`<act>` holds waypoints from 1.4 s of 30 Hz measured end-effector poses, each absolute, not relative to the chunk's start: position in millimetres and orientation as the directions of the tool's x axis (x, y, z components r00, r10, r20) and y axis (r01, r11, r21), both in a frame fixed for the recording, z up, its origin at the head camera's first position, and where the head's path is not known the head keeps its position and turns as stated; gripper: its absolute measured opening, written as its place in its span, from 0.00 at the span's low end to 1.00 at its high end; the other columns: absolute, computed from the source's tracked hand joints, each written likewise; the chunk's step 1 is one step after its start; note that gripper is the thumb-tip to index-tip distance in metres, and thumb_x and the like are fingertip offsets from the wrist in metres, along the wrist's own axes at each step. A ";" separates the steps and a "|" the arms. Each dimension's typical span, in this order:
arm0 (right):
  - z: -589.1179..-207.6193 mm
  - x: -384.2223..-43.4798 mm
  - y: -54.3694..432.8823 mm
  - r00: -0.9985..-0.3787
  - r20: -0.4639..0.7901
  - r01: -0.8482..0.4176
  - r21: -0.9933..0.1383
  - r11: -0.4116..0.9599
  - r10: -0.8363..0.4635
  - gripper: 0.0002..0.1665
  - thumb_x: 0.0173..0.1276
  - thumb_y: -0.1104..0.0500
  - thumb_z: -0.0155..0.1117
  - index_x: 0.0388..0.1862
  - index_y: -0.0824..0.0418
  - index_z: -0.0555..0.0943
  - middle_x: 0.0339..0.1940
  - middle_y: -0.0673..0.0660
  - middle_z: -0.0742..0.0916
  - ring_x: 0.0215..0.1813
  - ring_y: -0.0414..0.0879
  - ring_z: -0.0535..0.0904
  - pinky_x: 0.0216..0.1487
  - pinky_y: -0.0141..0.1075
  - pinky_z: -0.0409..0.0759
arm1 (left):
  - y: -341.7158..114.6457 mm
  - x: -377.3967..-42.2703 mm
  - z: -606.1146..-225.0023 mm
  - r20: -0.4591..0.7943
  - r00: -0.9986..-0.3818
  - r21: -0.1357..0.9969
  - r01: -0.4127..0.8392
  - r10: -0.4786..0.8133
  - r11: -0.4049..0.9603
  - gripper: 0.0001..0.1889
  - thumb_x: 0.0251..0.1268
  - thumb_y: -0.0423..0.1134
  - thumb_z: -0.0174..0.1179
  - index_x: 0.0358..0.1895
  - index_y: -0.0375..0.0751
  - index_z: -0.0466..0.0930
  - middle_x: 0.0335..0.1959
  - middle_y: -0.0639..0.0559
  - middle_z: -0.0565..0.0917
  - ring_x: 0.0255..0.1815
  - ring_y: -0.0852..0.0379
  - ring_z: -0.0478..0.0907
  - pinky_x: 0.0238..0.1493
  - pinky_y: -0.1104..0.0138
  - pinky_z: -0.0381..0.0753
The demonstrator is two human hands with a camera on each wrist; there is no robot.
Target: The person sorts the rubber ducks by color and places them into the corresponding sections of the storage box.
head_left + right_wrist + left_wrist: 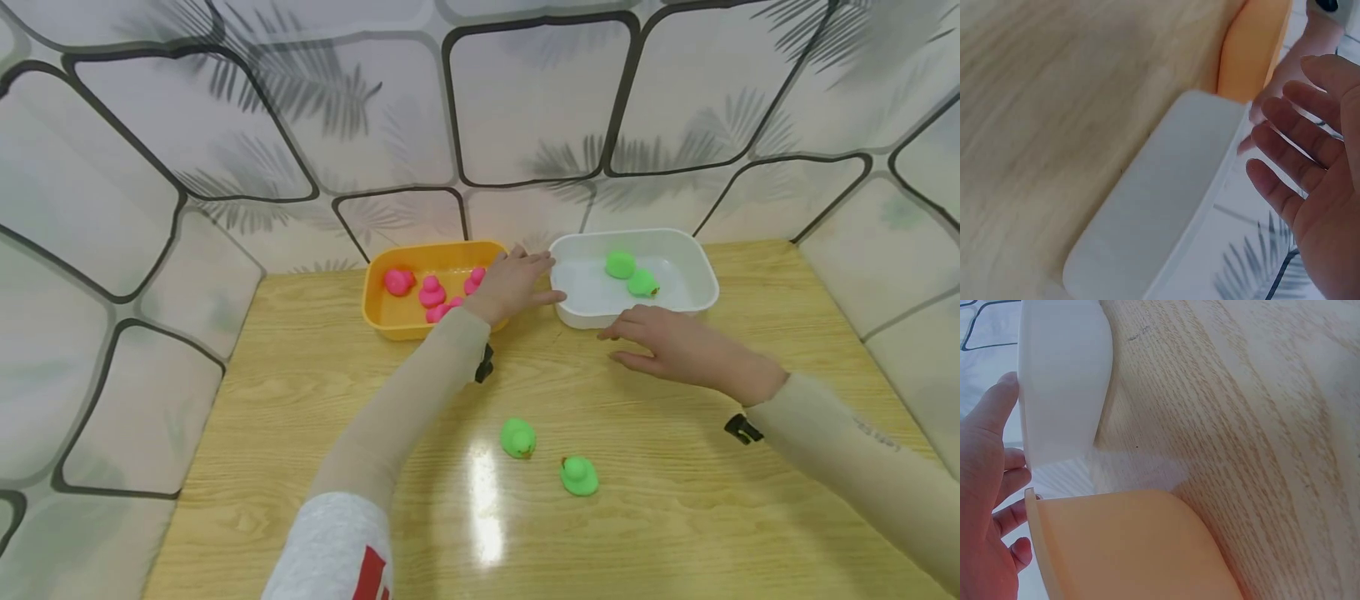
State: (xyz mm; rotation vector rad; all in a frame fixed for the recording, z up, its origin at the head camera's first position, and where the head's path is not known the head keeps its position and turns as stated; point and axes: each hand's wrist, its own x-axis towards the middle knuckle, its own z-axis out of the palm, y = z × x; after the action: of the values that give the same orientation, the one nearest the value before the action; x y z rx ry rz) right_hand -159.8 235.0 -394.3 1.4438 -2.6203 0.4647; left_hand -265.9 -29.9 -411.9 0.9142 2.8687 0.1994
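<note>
My left hand (513, 287) reaches over the right end of an orange tub (405, 332), its fingers extended toward a white tub (581, 318). In the left wrist view, the thumb of that hand (982, 481) is at the rim of the white tub (1063, 381), with other fingers by the orange tub's edge (1129, 550). Just in front of the white tub hovers my right hand (671, 343), fingers loosely extended and holding nothing. Two green rubber ducks (642, 283) lie in the white tub. Several pink rubber ducks (432, 292) are in the orange one, partly hidden by my left hand.
Two more green ducks, one at left (518, 438) and one at right (579, 476), are on the wooden table (300, 433) nearer to me. A patterned wall covering (536, 100) rises behind the tubs and along both sides.
</note>
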 end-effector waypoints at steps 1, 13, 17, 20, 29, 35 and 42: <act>-395.7 -156.6 232.2 -0.535 0.236 -0.843 -0.209 0.495 -0.812 0.18 0.63 0.61 0.77 0.51 0.62 0.86 0.45 0.53 0.88 0.47 0.48 0.84 0.48 0.46 0.84 | -29.7 -266.0 -412.1 -0.077 -0.810 0.162 0.565 0.582 0.809 0.40 0.74 0.69 0.53 0.80 0.48 0.66 0.81 0.51 0.66 0.78 0.42 0.62 0.76 0.47 0.62; -414.3 -125.0 198.1 -0.455 0.145 -0.873 -0.267 0.408 -0.879 0.15 0.72 0.56 0.71 0.55 0.58 0.86 0.49 0.51 0.88 0.52 0.47 0.83 0.54 0.45 0.83 | -30.5 -265.4 -413.2 -0.068 -0.813 0.165 0.562 0.578 0.810 0.40 0.75 0.68 0.53 0.79 0.47 0.67 0.80 0.51 0.68 0.77 0.43 0.64 0.75 0.49 0.63; -423.0 -117.7 185.1 -0.404 0.153 -0.890 -0.295 0.349 -0.902 0.15 0.73 0.56 0.70 0.56 0.58 0.85 0.49 0.51 0.88 0.52 0.46 0.83 0.55 0.44 0.83 | -30.4 -265.3 -412.0 -0.068 -0.811 0.168 0.565 0.581 0.808 0.40 0.74 0.68 0.53 0.79 0.47 0.67 0.80 0.51 0.67 0.77 0.43 0.63 0.74 0.49 0.64; -428.2 -114.5 175.0 -0.366 0.160 -0.900 -0.310 0.306 -0.917 0.15 0.75 0.56 0.68 0.57 0.58 0.85 0.49 0.50 0.88 0.52 0.46 0.84 0.55 0.43 0.83 | -30.3 -265.2 -411.1 -0.070 -0.809 0.164 0.568 0.584 0.807 0.40 0.75 0.68 0.53 0.79 0.47 0.67 0.80 0.51 0.67 0.77 0.42 0.63 0.73 0.49 0.65; -437.2 -112.1 147.6 -0.312 0.115 -0.900 -0.353 0.254 -0.943 0.23 0.75 0.59 0.66 0.67 0.50 0.80 0.47 0.47 0.85 0.49 0.43 0.82 0.55 0.38 0.81 | -30.1 -266.3 -411.5 -0.066 -0.805 0.161 0.574 0.590 0.803 0.40 0.74 0.69 0.53 0.79 0.47 0.68 0.80 0.50 0.67 0.74 0.43 0.65 0.70 0.49 0.67; -439.9 -110.5 136.3 -0.243 0.124 -0.939 -0.279 0.201 -0.962 0.27 0.73 0.63 0.68 0.69 0.47 0.81 0.48 0.48 0.85 0.48 0.42 0.82 0.51 0.35 0.80 | -30.1 -265.0 -411.3 -0.073 -0.807 0.170 0.569 0.586 0.804 0.40 0.74 0.69 0.53 0.79 0.47 0.67 0.81 0.51 0.67 0.75 0.43 0.64 0.71 0.49 0.66; -438.4 -108.5 131.7 -0.200 0.136 -0.960 -0.226 0.166 -0.970 0.21 0.71 0.62 0.71 0.61 0.48 0.85 0.48 0.49 0.84 0.47 0.42 0.81 0.48 0.34 0.79 | -29.4 -264.6 -410.1 -0.071 -0.805 0.172 0.572 0.590 0.802 0.40 0.74 0.68 0.54 0.79 0.47 0.67 0.80 0.51 0.67 0.75 0.43 0.64 0.72 0.48 0.66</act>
State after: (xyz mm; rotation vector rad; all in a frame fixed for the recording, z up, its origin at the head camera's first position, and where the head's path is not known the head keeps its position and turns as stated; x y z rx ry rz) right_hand -108.5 131.7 -438.4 2.0116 -2.4285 0.4191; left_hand -264.6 -29.4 -410.1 0.9278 2.8658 0.2159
